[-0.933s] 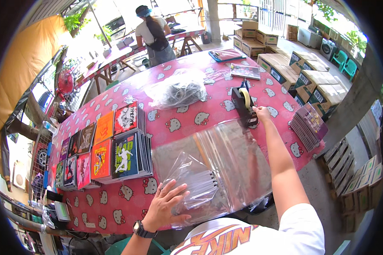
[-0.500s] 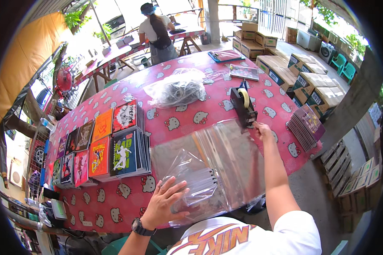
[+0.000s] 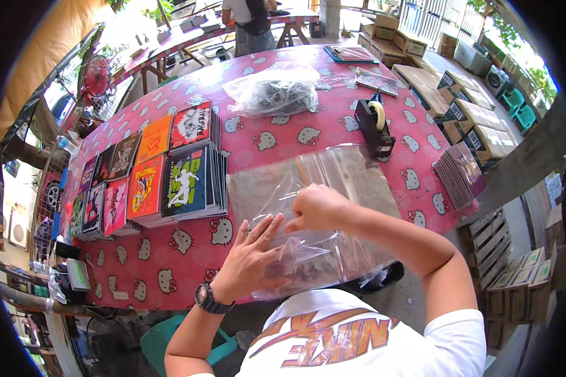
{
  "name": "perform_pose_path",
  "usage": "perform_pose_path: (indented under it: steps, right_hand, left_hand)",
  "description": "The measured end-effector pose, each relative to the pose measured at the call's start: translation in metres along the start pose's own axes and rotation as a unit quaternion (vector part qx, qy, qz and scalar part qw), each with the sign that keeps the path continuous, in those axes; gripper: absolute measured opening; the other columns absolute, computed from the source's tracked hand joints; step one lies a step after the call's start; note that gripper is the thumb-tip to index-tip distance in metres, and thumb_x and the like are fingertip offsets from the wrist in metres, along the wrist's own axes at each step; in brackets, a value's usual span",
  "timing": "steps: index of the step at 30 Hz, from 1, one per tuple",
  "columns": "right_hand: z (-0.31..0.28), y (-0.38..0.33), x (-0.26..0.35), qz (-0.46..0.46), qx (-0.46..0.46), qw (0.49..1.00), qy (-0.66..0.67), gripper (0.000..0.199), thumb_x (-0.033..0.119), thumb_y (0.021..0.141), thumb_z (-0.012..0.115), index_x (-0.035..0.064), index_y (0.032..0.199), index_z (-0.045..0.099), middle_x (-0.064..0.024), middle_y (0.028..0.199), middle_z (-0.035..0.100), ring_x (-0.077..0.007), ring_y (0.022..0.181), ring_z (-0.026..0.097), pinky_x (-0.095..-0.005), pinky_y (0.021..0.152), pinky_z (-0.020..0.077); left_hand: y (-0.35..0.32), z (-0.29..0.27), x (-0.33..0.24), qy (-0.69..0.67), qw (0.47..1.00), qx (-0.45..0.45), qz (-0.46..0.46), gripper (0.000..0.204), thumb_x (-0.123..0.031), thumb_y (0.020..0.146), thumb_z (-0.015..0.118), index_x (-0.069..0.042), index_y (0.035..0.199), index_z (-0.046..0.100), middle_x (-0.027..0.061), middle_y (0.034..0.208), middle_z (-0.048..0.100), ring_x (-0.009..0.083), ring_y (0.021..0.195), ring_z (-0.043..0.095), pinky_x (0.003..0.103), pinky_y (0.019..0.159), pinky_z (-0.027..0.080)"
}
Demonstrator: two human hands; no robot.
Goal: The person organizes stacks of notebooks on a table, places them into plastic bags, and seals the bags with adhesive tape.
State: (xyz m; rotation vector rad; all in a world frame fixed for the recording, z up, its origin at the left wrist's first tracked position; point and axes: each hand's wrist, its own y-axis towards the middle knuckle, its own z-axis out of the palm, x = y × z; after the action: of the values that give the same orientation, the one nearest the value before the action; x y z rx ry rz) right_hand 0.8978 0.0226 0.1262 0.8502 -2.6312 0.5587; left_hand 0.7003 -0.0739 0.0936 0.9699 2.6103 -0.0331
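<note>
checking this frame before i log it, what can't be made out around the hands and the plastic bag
- Head view: what is inside the clear plastic bag; glare and wrinkles blur it.
- Right hand: closed fist hides whatever it pinches.
- Left hand: palm lies flat on the bag, hiding the patch beneath.
- Bag's near edge: cut off by the person's white shirt.

Bright daylight, sharp centre, fisheye-bent dark rim

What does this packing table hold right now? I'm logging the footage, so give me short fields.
left hand: flat on the clear plastic bags
right hand: closed, pinching the bag film
table: pink patterned tablecloth
left of bags: stacks of colourful notebooks
beyond bags: black tape dispenser
far side: bundle in clear plastic
</note>
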Motion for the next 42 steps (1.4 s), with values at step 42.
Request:
perform_pose_path:
  steps: [42]
  right_hand:
    - [-0.008, -0.009, -0.043, -0.222, -0.265, 0.870, 0.353, 0.019, 0.009, 0.077, 0.068, 0.0047, 0.095, 0.067, -0.0062, 0.086, 0.067, -0.0130, 0.082, 0.061, -0.0271, 0.074, 0.0475]
  left_hand:
    - [0.071, -0.025, 0.000, -0.258, 0.960, -0.105, 0.009, 0.020, -0.011, 0.080, 0.063, -0.003, 0.099, 0.066, 0.0130, 0.086, 0.066, 0.0243, 0.078, 0.064, 0.031, 0.071, 0.050]
